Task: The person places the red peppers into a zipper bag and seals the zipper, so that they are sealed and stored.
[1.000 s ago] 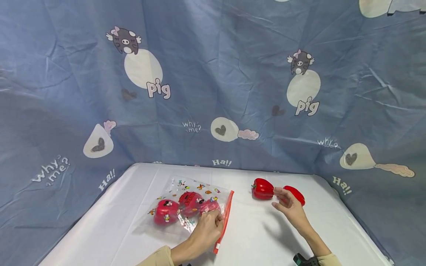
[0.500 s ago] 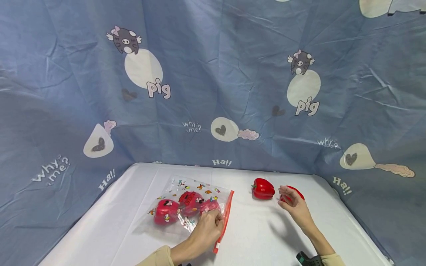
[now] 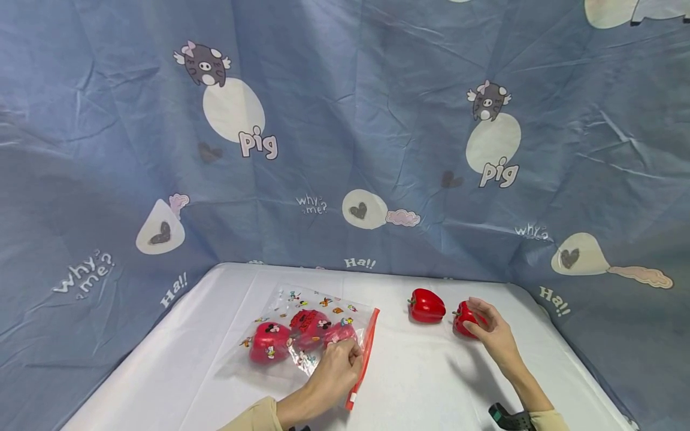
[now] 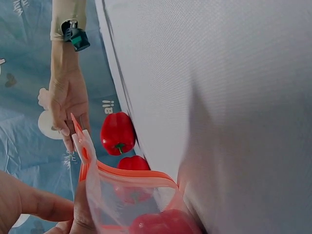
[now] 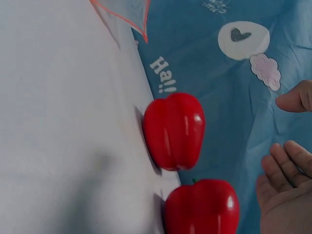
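My left hand pinches the upper side of a clear zip bag near its orange-red zip edge. In the left wrist view the mouth of the bag gapes. Three red bell peppers lie inside, seen through the printed plastic. Outside it, two more red bell peppers rest on the table; one is left of the other. My right hand hovers over the right-hand pepper and partly hides it. In the right wrist view its fingers and thumb stand apart, with nothing between them.
A white cloth covers the table. Behind it and at both sides hangs a blue curtain with pig prints. A dark strap with a device sits on the right wrist.
My right hand has moved right, away from the left loose pepper to over the right one, uncovering more of that pepper. The left hand and the bag have stayed in place.
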The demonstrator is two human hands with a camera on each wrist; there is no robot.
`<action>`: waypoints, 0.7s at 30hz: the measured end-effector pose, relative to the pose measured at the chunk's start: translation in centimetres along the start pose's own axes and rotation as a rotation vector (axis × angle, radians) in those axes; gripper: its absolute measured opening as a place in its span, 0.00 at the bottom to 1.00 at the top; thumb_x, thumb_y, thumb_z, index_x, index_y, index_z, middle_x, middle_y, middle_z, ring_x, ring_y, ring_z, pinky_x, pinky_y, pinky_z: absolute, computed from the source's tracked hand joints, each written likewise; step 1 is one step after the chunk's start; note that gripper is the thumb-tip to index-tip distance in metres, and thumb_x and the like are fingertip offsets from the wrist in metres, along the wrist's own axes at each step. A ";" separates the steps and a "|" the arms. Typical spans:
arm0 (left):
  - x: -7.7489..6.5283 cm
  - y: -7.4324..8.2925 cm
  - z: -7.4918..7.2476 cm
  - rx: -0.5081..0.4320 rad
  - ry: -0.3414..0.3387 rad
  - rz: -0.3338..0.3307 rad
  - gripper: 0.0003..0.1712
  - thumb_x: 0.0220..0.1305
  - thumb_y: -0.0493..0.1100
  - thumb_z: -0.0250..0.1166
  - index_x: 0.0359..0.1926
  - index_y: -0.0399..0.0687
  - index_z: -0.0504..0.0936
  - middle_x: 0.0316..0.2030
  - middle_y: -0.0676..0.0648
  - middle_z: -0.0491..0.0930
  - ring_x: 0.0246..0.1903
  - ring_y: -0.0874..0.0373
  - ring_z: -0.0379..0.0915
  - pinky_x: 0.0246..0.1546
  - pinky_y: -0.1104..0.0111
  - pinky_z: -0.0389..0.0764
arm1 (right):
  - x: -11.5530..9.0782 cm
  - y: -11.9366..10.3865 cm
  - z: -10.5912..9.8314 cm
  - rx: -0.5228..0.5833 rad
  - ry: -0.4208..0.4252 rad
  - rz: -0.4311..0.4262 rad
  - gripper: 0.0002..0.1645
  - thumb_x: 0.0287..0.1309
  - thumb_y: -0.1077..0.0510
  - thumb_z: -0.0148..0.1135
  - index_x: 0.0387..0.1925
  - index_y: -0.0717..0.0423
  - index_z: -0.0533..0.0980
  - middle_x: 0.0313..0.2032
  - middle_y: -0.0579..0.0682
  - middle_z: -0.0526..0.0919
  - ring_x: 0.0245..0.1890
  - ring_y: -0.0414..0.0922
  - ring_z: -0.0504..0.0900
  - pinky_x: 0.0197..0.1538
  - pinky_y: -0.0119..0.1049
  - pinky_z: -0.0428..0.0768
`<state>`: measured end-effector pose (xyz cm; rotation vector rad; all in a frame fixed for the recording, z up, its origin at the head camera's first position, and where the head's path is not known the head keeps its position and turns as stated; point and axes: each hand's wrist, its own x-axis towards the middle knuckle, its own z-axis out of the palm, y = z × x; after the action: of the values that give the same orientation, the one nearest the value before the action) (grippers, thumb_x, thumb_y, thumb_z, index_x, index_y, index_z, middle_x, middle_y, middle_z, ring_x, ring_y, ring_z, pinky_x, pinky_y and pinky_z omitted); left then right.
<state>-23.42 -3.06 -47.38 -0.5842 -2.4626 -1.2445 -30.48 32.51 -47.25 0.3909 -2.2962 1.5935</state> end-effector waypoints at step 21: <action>0.1 0.0 0.0 0.003 -0.001 -0.004 0.06 0.53 0.31 0.59 0.24 0.43 0.78 0.16 0.59 0.70 0.17 0.73 0.61 0.18 0.78 0.67 | 0.1 2.1 -2.5 -0.016 0.061 0.048 0.38 0.60 0.61 0.63 0.68 0.63 0.59 0.61 0.46 0.71 0.59 0.23 0.66 0.58 0.13 0.64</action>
<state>-23.48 -3.06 -47.37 -0.5801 -2.4674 -1.2414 -31.13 35.59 -48.23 0.2809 -2.2872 1.5856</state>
